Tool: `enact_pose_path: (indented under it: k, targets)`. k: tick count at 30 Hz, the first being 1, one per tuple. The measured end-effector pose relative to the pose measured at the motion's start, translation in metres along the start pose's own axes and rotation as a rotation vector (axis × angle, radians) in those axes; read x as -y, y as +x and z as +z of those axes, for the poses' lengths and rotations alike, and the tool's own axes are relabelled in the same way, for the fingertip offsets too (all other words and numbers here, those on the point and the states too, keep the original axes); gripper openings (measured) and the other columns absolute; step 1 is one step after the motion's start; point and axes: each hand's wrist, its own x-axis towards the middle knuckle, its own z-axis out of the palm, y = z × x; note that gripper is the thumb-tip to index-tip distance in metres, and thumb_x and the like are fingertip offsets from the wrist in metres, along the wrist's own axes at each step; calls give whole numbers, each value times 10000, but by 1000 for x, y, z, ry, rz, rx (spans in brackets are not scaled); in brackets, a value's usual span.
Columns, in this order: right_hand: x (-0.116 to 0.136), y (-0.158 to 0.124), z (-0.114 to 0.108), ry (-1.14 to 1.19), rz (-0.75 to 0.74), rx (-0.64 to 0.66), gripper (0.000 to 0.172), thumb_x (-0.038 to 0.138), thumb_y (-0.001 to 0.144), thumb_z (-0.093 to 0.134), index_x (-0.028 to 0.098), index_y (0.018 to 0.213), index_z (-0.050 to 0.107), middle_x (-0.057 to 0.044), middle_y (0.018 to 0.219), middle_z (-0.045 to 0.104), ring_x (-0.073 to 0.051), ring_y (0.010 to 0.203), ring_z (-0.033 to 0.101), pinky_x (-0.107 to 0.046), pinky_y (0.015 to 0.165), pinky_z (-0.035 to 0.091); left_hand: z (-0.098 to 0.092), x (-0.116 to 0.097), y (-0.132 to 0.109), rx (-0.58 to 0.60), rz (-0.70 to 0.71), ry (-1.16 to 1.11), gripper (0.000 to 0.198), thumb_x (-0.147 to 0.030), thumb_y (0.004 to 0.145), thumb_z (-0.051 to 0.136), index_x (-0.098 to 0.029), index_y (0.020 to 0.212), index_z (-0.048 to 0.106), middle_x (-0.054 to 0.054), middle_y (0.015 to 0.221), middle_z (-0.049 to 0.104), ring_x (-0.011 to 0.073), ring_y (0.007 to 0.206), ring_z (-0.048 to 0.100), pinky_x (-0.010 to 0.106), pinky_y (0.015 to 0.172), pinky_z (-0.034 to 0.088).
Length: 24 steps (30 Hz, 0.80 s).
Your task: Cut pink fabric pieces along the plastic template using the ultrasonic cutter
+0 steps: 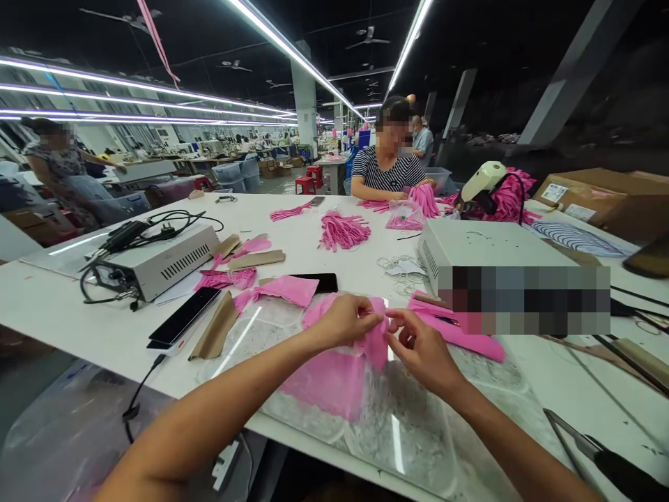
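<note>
A piece of pink fabric [375,343] hangs between my two hands above the table's clear sheet. My left hand [351,319] pinches its upper edge from the left. On the right side my right hand [418,343] has thumb and forefinger closed on the same edge, close to the left fingertips. Flat beneath my hands lies another pink fabric piece [329,383]. Folded pink fabric [470,340] rests to the right of my right hand, and a further pink piece [290,289] lies beyond my left forearm.
A grey metal box [172,258] with cables stands at left, near a dark tablet [185,315]. Brown card strips [214,328] lie beside it. Another metal box [502,244] is at right. Across the table a person [389,167] sits behind bundled pink strips [345,230]. Scissors [601,453] lie front right.
</note>
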Motion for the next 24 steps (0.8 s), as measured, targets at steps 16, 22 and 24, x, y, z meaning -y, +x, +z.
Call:
enact_pose_path:
  k: [16,22,24]
  targets:
    - [-14,-16,6,277,133,84,265,437,838,568,203,724,614,-8,639,633,-135,542,571,-256,510,481,24,10,-8,246,57,-106,291,-381,931,437,-134,861,576,32,757,663,157,686,655,238,602,501]
    - [-19,-10,4,441,304,123,425,613,752,592,188,763,574,7,547,589,-150,478,584,-265,438,499,18,24,-20,260,157,85,353,-66,685,688,-143,1030,673,68,983,717,238,937,661,327,853,495]
    - [-18,-11,-4,455,329,120,439,625,727,609,188,734,566,-5,573,587,-161,523,602,-271,453,511,15,31,-17,205,148,141,331,-17,703,625,-139,1002,698,72,970,719,237,946,658,338,884,485]
